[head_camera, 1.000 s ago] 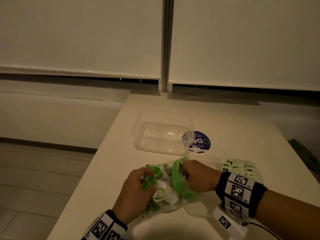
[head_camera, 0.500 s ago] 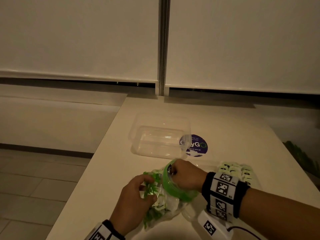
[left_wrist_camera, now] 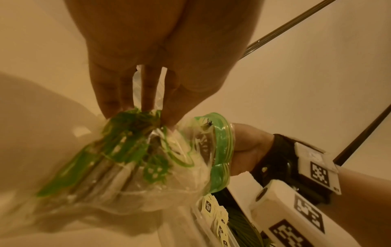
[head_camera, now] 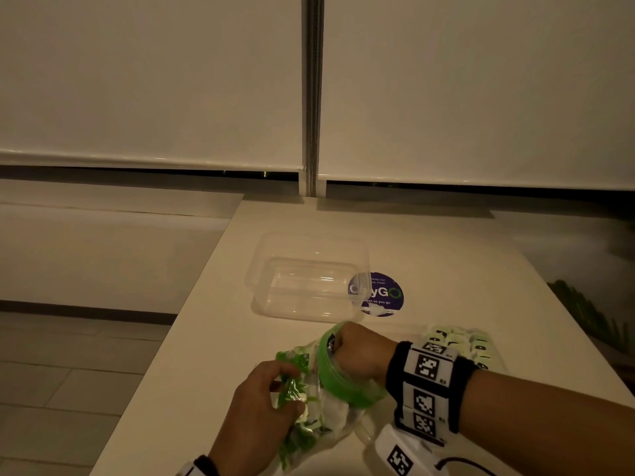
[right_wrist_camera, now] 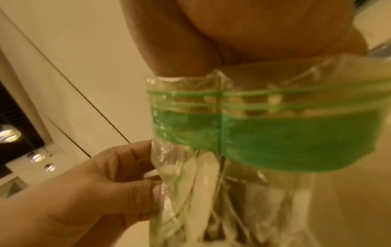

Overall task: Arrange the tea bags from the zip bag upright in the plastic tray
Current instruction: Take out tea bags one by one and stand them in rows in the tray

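A long pale surface [head_camera: 446,269] runs away from the person toward two lowered roller blinds [head_camera: 481,87]. On it, beyond the hands, sits a clear rectangular plastic tray [head_camera: 305,281], nothing visible inside it; its right end overlaps a round purple sticker [head_camera: 385,295] on the surface. To the right of the right wrist lies a second clear tray [head_camera: 460,345] filled with pale green-white tea bags standing in rows.

Nearer the person, a clear zip bag [head_camera: 323,403] with a green seal band is held between both hands, just above or on the surface; which cannot be told. It holds a bundle of tea bags [left_wrist_camera: 135,150] with green and white wrappers, bunched and blurred, so their count is unclear.

The right hand [head_camera: 360,355] is closed, its fingers gripping the bag's mouth at the green band, which curves around it. The left hand [head_camera: 257,413] pinches the bag's body from the side, fingertips [left_wrist_camera: 169,117] pressing the plastic against the tea bags inside.
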A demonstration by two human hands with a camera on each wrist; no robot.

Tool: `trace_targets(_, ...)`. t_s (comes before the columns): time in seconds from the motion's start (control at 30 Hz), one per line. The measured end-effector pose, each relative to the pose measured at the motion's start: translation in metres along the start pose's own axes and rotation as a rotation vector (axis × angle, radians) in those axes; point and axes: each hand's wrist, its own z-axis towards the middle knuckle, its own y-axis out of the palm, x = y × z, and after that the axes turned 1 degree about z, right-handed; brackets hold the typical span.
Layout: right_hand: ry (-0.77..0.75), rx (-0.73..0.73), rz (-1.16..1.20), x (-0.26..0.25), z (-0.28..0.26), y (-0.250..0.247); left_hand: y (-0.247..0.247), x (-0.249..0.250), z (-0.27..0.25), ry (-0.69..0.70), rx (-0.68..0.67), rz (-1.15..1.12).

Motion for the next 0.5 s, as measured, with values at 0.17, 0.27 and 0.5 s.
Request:
trace_targets(0.17, 0.013, 0.069, 0.108, 0.000, -0.006, -0.008, -0.001, -0.004, 0.000, -0.014, -0.001, 0.007)
trace_targets(0.27, 0.029, 0.144, 0.237, 0.005, -0.014, -0.016, -0.005, -0.006, 0.000, -0.035, 0.002, 0.003)
trace_targets(0.5, 0.037, 0.104, 0.363, 0.021, -0.062, -0.052, -0.013, -0.004, -0.002, -0.050, 0.042, -0.021)
